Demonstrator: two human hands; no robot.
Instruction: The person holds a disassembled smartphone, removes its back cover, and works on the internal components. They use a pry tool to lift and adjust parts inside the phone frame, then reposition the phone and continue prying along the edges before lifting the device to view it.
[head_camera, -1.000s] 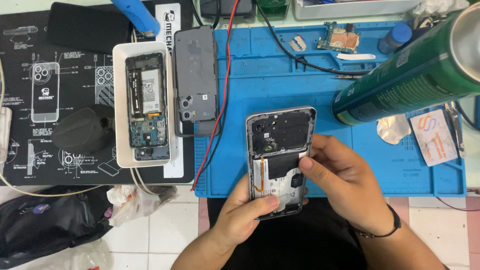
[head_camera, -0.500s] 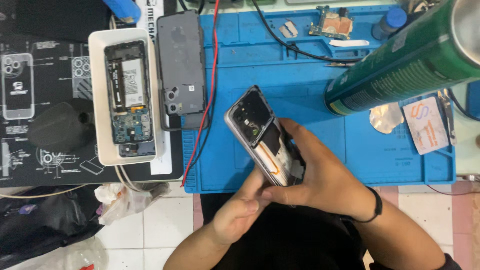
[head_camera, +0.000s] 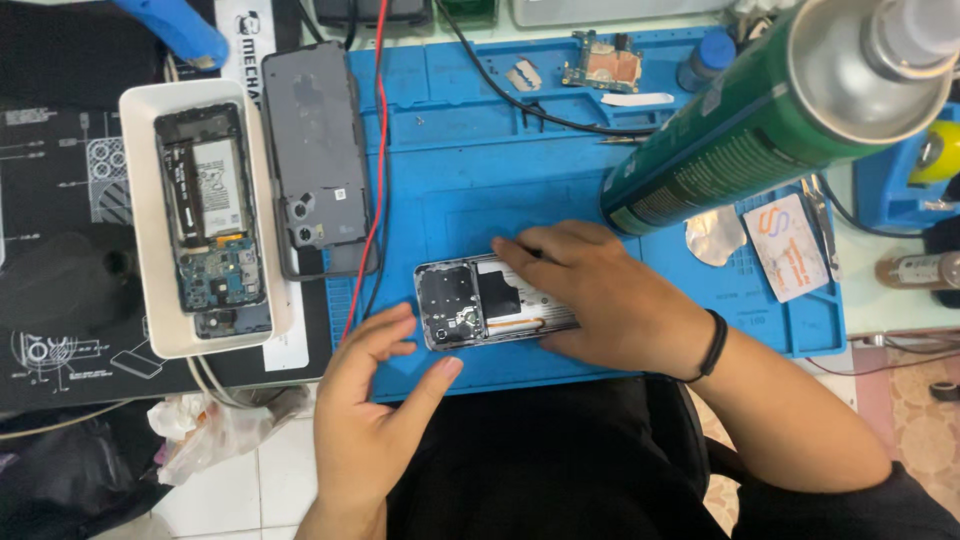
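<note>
Two hands at work on one opened phone (head_camera: 495, 305), which lies flat on the blue mat (head_camera: 470, 170), long side running left-right, insides facing up. Our right hand (head_camera: 615, 300) lies over the phone's right half, palm down, fingers (head_camera: 530, 245) stretched along its top edge and pressing on it; not wrapped round it, so more a flat press than a grip. Black band on that wrist. Our left hand (head_camera: 375, 390) is loose and spread, resting at the mat's front edge just left of & below the phone; index tip sits close to the phone's lower left corner, thumb points up toward its bottom edge. We can't tell if either tip actually touches it. Nothing held in that hand.

Around it: big green spray can (head_camera: 740, 130) leans in from upper right, very near the camera, its base just above the right hand. Left of the mat, a white tray (head_camera: 140, 180) holds a 2nd opened phone (head_camera: 212, 215), battery & board showing. Beside the tray a grey back cover (head_camera: 318, 155) lies half on the mat. A red wire (head_camera: 377, 150) runs down past the cover. Small circuit board (head_camera: 602, 65) near the mat's far edge, well apart from the hands. A white card w/ orange print (head_camera: 795, 245) lies at the mat's right side.
</note>
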